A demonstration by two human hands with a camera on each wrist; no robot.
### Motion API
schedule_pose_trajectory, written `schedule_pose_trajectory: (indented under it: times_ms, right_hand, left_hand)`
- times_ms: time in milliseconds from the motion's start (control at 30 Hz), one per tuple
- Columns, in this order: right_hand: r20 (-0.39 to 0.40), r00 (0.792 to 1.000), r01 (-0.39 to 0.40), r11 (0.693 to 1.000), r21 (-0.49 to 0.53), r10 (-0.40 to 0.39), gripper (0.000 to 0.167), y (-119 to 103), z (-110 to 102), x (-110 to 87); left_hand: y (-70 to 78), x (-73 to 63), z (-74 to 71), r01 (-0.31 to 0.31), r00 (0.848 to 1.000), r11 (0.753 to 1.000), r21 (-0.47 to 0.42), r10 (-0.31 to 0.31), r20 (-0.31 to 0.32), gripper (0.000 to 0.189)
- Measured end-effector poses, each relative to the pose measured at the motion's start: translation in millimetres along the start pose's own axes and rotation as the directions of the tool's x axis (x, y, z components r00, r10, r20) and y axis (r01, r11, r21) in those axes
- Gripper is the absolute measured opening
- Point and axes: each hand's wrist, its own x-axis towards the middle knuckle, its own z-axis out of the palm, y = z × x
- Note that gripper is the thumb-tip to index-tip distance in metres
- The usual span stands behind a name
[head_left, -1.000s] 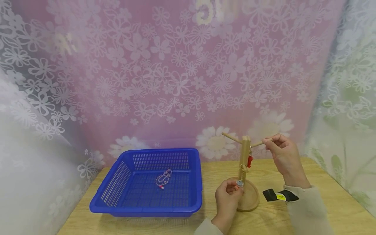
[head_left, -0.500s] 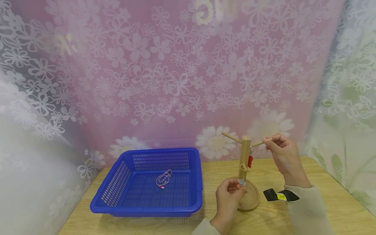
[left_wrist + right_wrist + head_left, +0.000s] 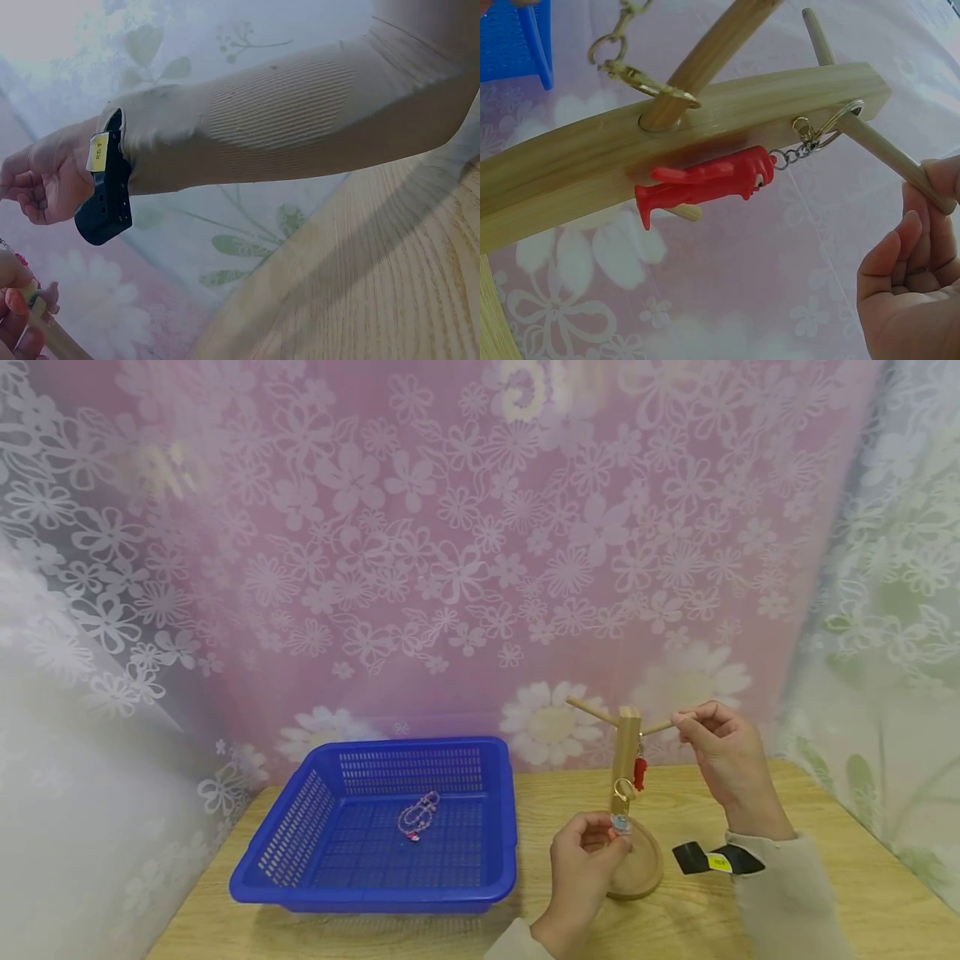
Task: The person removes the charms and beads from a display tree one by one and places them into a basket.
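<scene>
A wooden stand (image 3: 625, 752) with pegs rises from a round base (image 3: 643, 872) at right in the head view. My right hand (image 3: 726, 760) pinches the tip of its upper right peg (image 3: 889, 154). A red figure keychain (image 3: 712, 180) hangs by its ring from that peg. Lower down, a gold ring (image 3: 624, 789) loops over the front peg (image 3: 712, 64), its chain leading down to a light-blue charm (image 3: 620, 824). My left hand (image 3: 577, 872) pinches this charm between thumb and fingers. In the left wrist view only some left fingers (image 3: 13, 300) show.
A blue plastic basket (image 3: 390, 895) stands left of the wooden stand, with a pink beaded string (image 3: 417, 817) lying in it. A black wrist camera (image 3: 720, 860) is strapped at the right sleeve. Patterned curtains (image 3: 450, 568) rise behind the wooden table (image 3: 547, 802).
My left hand has shifted slightly right and up with the charm, and the gold ring has moved a little on the front peg. My right hand stays on its peg.
</scene>
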Motion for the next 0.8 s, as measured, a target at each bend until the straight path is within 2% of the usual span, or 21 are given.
schedule_pose_trajectory:
  times_ms: [200,333,500,800]
  right_hand:
    - [-0.009,1.000,0.004,1.000,0.007,-0.004,0.022,0,0,-0.3]
    - [-0.008,1.000,0.011,1.000,0.001,-0.011,0.023,0,0,-0.3]
    - [-0.004,1.000,0.010,1.000,-0.002,-0.010,0.022,0,1,-0.6]
    - [-0.014,1.000,0.014,1.000,-0.017,-0.014,0.022,0,0,-0.9]
  left_hand:
    - [8.5,0.1,-1.1,-0.008,1.000,1.000,0.006,0.008,0.014,0.015]
    - [15.7,-0.4,-2.7,0.027,0.999,0.999,-0.030,-0.026,0.032,0.016]
    - [22.1,-1.3,-4.1,0.036,0.998,0.997,-0.062,-0.033,0.052,0.017]
    - [29.7,-1.6,-3.3,0.057,0.995,0.997,-0.044,-0.053,0.085,0.018]
